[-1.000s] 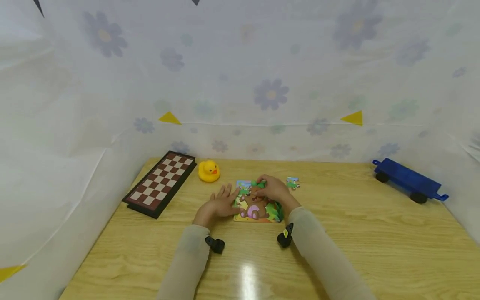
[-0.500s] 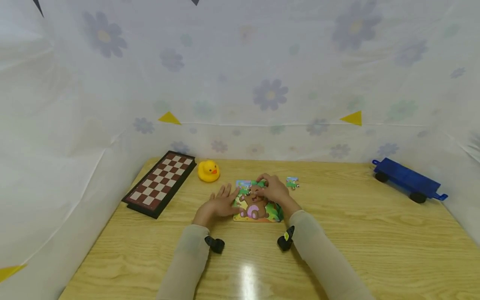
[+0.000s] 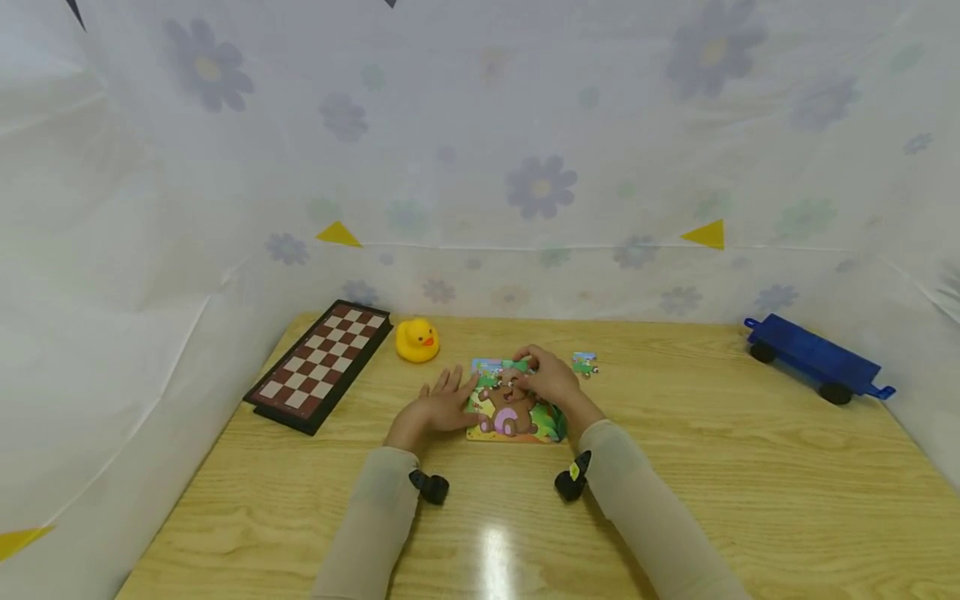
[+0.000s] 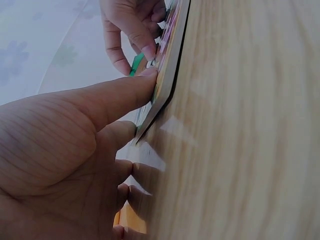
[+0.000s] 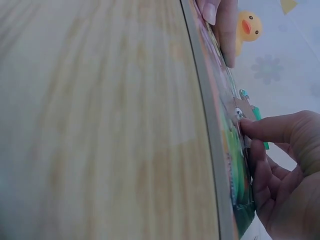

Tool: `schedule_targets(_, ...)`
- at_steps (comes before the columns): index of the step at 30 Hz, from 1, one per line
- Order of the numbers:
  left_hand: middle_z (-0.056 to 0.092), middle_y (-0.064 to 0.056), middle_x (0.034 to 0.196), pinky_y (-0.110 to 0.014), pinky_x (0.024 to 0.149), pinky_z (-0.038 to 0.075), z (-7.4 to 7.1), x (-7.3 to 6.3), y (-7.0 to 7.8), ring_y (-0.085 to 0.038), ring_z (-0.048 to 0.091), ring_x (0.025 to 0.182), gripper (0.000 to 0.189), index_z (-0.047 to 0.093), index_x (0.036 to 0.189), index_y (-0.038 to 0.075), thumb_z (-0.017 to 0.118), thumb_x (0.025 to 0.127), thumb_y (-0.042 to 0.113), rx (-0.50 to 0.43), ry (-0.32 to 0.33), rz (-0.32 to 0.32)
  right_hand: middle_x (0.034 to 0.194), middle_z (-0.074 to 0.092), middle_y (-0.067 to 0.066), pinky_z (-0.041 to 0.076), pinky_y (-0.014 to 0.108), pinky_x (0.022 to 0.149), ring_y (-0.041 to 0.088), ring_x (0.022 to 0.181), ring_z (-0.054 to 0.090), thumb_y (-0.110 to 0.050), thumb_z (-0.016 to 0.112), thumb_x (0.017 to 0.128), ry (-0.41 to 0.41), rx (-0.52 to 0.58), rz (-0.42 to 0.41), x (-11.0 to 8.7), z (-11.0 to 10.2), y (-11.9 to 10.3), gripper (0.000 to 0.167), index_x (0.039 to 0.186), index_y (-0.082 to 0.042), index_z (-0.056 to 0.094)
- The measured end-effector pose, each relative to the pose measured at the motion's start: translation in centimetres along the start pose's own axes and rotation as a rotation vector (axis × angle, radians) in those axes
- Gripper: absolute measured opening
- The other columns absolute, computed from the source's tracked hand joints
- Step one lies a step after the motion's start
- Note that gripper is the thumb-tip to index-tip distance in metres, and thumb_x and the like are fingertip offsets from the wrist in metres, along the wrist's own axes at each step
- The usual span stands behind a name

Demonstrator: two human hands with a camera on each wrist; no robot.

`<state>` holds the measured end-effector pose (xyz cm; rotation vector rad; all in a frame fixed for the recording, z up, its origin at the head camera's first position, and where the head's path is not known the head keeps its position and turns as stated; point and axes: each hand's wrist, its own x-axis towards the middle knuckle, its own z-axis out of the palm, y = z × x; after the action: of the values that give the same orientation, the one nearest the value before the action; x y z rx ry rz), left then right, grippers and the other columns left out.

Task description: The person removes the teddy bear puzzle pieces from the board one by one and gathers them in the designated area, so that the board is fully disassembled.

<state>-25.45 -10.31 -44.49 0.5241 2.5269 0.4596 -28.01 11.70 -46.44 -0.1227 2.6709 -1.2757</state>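
Note:
A bear jigsaw puzzle (image 3: 507, 422) lies flat on the wooden table in front of me. My left hand (image 3: 441, 408) is spread at its left side, with thumb and index finger touching the board's edge and the other fingers on the table. Over the puzzle's upper part, my right hand (image 3: 551, 380) pinches a brown and green puzzle piece (image 5: 246, 106) between thumb and fingers. This piece stands tilted up from the board in the right wrist view, and the fingers partly cover it from above. Another puzzle piece (image 3: 585, 364) lies loose to the right of the board.
A yellow rubber duck (image 3: 417, 341) sits behind the left hand. Farther left is a brown and white checkerboard (image 3: 324, 360) in a black frame. At the far right stands a blue toy trailer (image 3: 816, 357) with black wheels. A flowered white curtain (image 3: 480, 158) closes off the back.
The right hand's fingers have shifted very slightly with the piece over the puzzle's upper part, and more of the bear's face shows. The left hand has stayed in place.

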Motion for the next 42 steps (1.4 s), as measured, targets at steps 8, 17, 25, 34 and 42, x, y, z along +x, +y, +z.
schedule_targets(8, -0.009, -0.016, 0.157, -0.062, 0.109, 0.001, -0.1, -0.15, 0.17, -0.033, -0.01, 0.143, 0.08, 0.006, 0.154, 0.02, 0.048, 0.094, 0.052, 0.04, 0.001, -0.005, 0.102, 0.059, 0.003, 0.045, 0.029, 0.05, 0.016, 0.058, 0.055, -0.023, 0.068, 0.089, 0.032, -0.007, -0.011, -0.03, 0.02, -0.16, 0.026, 0.113, -0.022, 0.06)
schedule_targets(17, -0.011, -0.015, 0.157, -0.061, 0.109, -0.001, -0.03, -0.07, -0.08, -0.033, -0.011, 0.143, 0.08, 0.006, 0.154, 0.021, 0.049, 0.094, 0.051, 0.026, 0.0, -0.008, 0.091, 0.059, 0.006, 0.045, 0.028, 0.048, 0.016, 0.057, 0.058, -0.01, 0.057, 0.094, 0.013, 0.105, 0.013, -0.08, 0.02, -0.1, 0.021, 0.112, -0.02, 0.061)
schedule_targets(25, -0.011, -0.015, 0.157, -0.061, 0.109, -0.001, 0.13, -0.13, -0.04, -0.032, -0.011, 0.143, 0.08, 0.005, 0.154, 0.021, 0.049, 0.094, 0.052, 0.026, -0.002, -0.008, 0.074, 0.06, 0.009, 0.041, 0.026, 0.044, 0.016, 0.054, 0.057, -0.005, 0.051, 0.095, -0.015, 0.219, 0.04, -0.03, -0.15, -0.03, 0.023, 0.113, -0.016, 0.061)
schedule_targets(34, -0.01, -0.014, 0.157, -0.06, 0.109, -0.001, 0.12, -0.25, 0.1, -0.032, -0.011, 0.143, 0.081, 0.007, 0.154, 0.021, 0.051, 0.093, 0.052, 0.007, 0.011, -0.007, 0.079, 0.059, 0.01, 0.041, 0.027, 0.043, 0.016, 0.055, 0.058, -0.007, 0.046, 0.097, -0.015, 0.268, 0.094, 0.32, -0.16, 0.26, 0.024, 0.113, -0.016, 0.061)
schedule_targets(42, -0.011, -0.013, 0.157, -0.06, 0.11, -0.002, 0.02, -0.1, 0.05, -0.031, -0.012, 0.143, 0.081, 0.005, 0.154, 0.023, 0.05, 0.093, 0.052, 0.013, 0.003, -0.008, 0.082, 0.058, 0.01, 0.04, 0.027, 0.043, 0.017, 0.057, 0.059, -0.007, 0.044, 0.098, -0.016, 0.279, 0.11, 0.4, -0.19, 0.17, 0.024, 0.114, -0.017, 0.06)
